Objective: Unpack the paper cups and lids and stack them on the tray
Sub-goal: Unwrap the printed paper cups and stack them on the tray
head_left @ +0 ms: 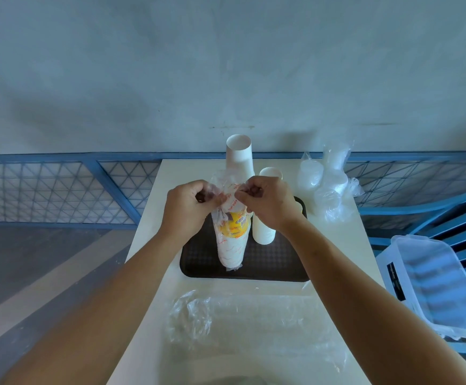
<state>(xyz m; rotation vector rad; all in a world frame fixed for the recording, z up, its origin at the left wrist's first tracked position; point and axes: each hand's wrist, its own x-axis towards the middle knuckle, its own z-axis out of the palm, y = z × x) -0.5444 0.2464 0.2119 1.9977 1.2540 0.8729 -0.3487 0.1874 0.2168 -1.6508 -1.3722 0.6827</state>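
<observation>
Above tray (270,262), left hand (190,209) and right hand (268,204) pinch wrapped cups (232,240) (fingers (250,191) clamping plastic)

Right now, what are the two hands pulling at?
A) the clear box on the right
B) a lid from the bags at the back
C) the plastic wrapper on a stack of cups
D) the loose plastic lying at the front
C: the left hand and right hand both pinch the top of the printed plastic wrapper around the stack of cups standing on the tray.
</observation>
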